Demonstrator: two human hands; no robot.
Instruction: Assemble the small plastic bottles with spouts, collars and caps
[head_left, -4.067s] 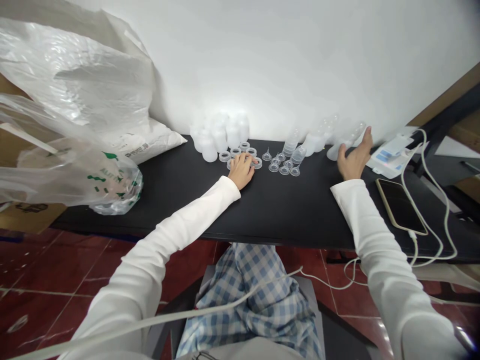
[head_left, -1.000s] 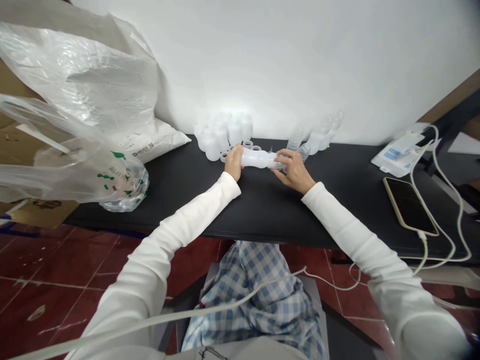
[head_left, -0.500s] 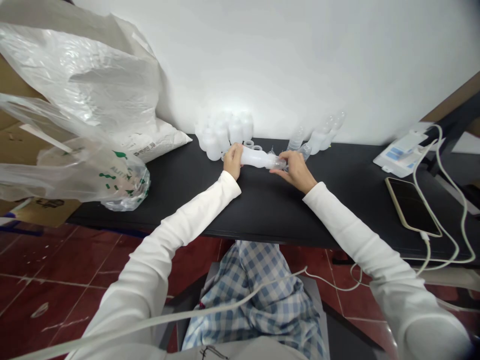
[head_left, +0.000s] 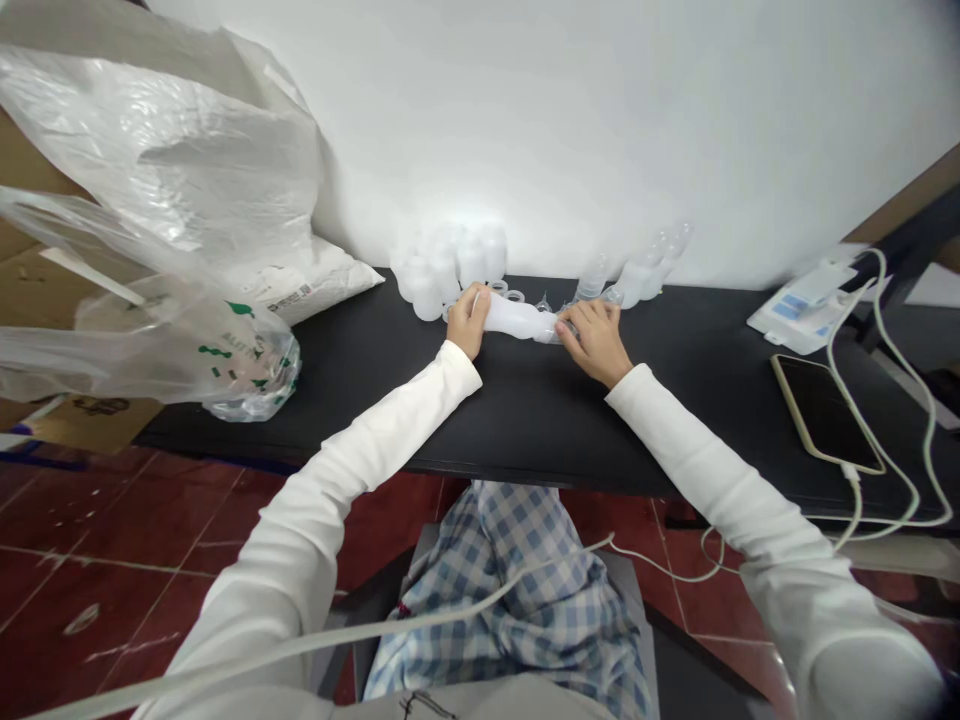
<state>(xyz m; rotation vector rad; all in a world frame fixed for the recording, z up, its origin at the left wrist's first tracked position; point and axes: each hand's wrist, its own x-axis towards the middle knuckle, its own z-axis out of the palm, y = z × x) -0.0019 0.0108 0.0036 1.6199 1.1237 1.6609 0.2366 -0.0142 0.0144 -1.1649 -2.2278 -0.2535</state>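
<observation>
A milky white plastic baby bottle lies sideways above the black table, held between both hands. My left hand is closed around its base end. At the other end, my right hand has its fingers over the clear cap, which they partly hide. Behind the bottle lie pale rings and a small clear pointed piece. Clear domed caps stand just beyond my right hand.
Several white bottles cluster by the wall at left; capped bottles stand at right. Plastic bags fill the left side. A phone, white cables and a white-and-blue package lie at right on the table.
My right hand has shifted from pinching the clear cap to laying its fingers over it from above. The bottle's capped end dips slightly and my left hand keeps its grip.
</observation>
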